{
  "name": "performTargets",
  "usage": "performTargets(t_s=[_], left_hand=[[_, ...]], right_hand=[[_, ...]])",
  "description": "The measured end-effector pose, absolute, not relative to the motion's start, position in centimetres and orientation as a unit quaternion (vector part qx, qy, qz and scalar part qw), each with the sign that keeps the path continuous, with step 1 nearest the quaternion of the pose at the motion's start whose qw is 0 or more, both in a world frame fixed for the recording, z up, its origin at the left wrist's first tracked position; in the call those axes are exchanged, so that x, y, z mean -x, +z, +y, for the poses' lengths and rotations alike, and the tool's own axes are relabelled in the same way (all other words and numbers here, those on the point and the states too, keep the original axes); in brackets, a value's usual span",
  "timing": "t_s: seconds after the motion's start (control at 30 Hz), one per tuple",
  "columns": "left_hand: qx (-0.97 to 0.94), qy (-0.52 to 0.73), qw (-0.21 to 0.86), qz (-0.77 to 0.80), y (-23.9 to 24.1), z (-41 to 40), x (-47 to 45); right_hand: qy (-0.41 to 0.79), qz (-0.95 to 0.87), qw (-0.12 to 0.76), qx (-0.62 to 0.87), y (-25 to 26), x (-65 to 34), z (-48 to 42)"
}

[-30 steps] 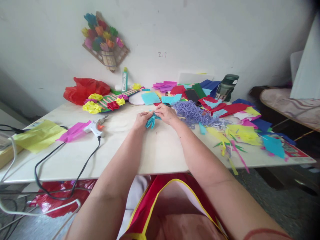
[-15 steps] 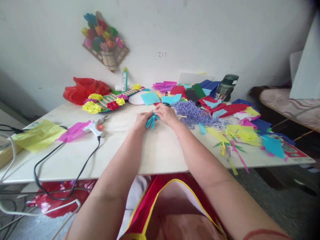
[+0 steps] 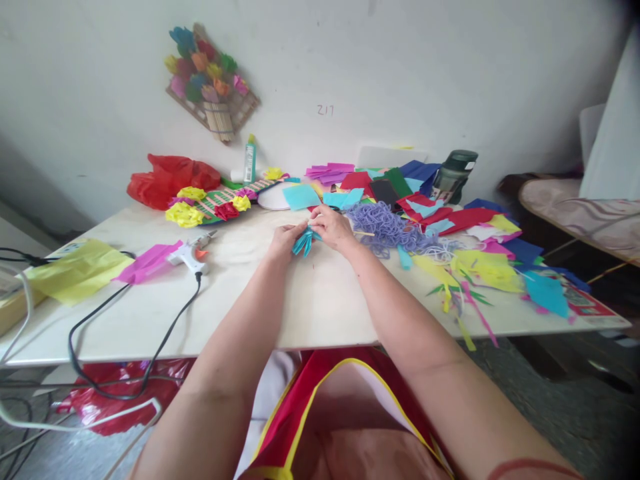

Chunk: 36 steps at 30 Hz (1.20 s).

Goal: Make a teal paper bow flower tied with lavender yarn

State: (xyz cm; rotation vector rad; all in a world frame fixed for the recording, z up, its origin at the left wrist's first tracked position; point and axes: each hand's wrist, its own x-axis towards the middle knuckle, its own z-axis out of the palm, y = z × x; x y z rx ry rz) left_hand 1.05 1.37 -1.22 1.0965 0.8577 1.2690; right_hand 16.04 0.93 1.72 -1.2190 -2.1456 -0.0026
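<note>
Both bare forearms point(image 3: 250, 313) stretch out over the whitish table point(image 3: 327, 307), angling inward till the hands almost meet. Left hand point(image 3: 287, 241) has a gathered bit of turquoise paper point(image 3: 303, 244) pinched in its fingertips, and the right hand point(image 3: 331, 229) is bent over the top, pinching it too, with the pleats fanning out nearside. Purple yarn point(image 3: 387, 227) is tangled just right of that, light-blue sheet point(image 3: 301, 197) beyond.

A white table point(image 3: 330, 300) carries pink paper point(image 3: 147, 263), a glue gun point(image 3: 190, 257) and purple yarn point(image 3: 387, 223).
</note>
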Motion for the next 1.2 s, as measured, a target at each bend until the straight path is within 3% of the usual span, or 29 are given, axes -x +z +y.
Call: performTargets(t_s=[1.2], left_hand=[[-0.446,0.558,0.609,0.345,-0.9,1.1,-0.7]], right_hand=[[0.077,-0.82,0.373,0.426,0.6,-17.1,2.1]])
